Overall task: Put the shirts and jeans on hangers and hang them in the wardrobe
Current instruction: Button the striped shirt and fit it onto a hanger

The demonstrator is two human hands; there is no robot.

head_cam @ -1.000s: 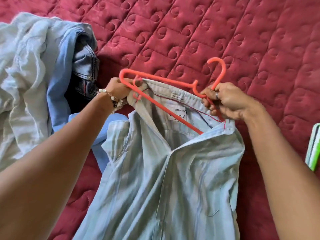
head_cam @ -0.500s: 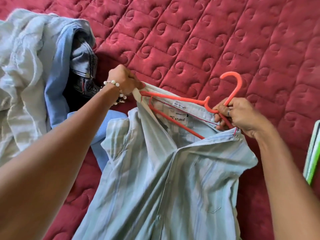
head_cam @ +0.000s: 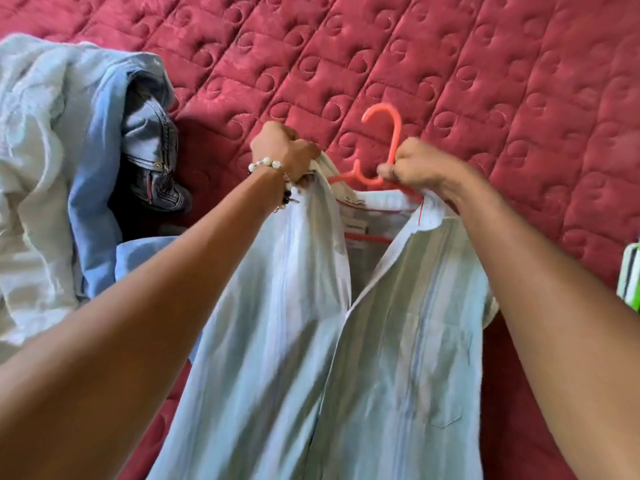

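Note:
A pale blue striped shirt (head_cam: 363, 341) hangs from my two hands over the red quilted bed (head_cam: 450, 64). An orange plastic hanger (head_cam: 389, 140) sits inside its collar, with only the hook, neck and a bit of the bar showing. My left hand (head_cam: 284, 150), wearing a pearl bracelet, grips the left side of the collar. My right hand (head_cam: 415, 164) grips the hanger's neck together with the right side of the collar. Dark jeans (head_cam: 152, 161) lie on the bed to the left.
A heap of light blue and whitish shirts (head_cam: 45, 168) covers the left part of the bed, partly over the jeans. A green and white striped object (head_cam: 628, 275) shows at the right edge.
The hanger has slid deeper into the shirt, so its arms are now hidden. Both hands have drawn closer together and lifted the collar higher.

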